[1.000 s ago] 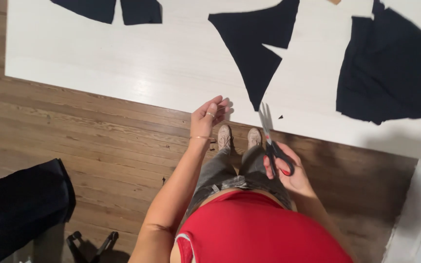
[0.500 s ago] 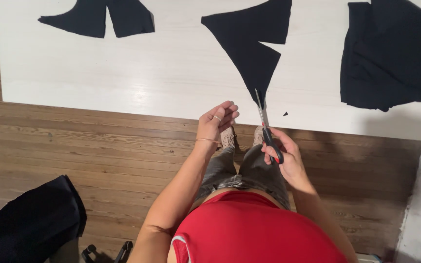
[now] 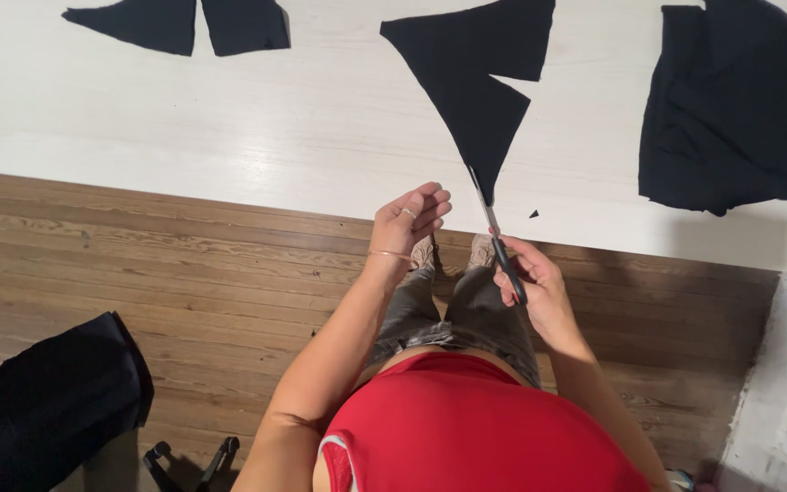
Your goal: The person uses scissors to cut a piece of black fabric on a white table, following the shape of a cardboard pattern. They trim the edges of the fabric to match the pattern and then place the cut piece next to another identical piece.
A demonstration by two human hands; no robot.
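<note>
We hold black-handled scissors (image 3: 500,239) in our right hand (image 3: 539,293), blades closed, tips toward the pointed black fabric piece (image 3: 485,91) on the white board (image 3: 229,155); our left hand (image 3: 409,223) hovers empty, fingers loosely curled, near the board's edge; cutting seems paused

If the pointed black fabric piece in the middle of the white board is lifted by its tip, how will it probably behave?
The pointed black fabric piece lies perfectly flat on the white board, so it is probably thin and would droop limply. It looks light for its size, so a push may wrinkle it rather than slide it. The scissors in the right hand point toward its tip.
</note>
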